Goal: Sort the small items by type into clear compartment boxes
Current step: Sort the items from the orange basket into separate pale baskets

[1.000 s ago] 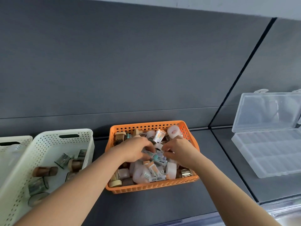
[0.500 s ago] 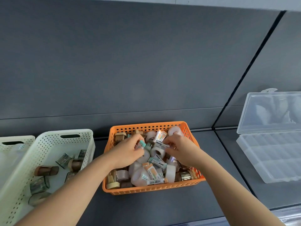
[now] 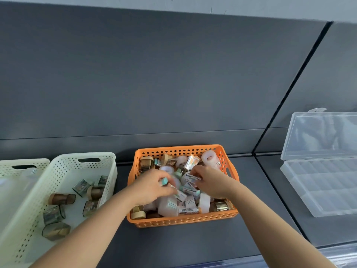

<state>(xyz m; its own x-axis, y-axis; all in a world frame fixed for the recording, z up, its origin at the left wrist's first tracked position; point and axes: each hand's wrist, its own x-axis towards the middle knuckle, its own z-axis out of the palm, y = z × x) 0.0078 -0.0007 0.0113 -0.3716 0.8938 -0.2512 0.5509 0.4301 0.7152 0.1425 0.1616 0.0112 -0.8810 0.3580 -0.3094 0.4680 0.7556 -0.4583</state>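
Note:
An orange perforated basket (image 3: 181,221) sits mid-shelf, full of mixed small items: white rolls, small wrapped boxes, brown jars with wooden lids. Both hands are inside it. My left hand (image 3: 150,187) pinches a small teal-capped item (image 3: 164,181) between thumb and fingers. My right hand (image 3: 209,180) has its fingers closed around a small white labelled box (image 3: 190,177). A clear compartment box (image 3: 320,188) lies open at the right, its lid (image 3: 320,134) leaning back against the wall; its compartments look empty.
A white perforated basket (image 3: 108,171) to the left holds several brown and clear jars. Another white basket (image 3: 23,163) sits at the far left edge. The dark grey shelf wall rises behind, with a vertical seam right of the orange basket.
Both hands have kept rummaging in the orange basket. The left hand now shows a teal-capped item in its fingertips, and the right hand has shifted slightly toward the basket's middle.

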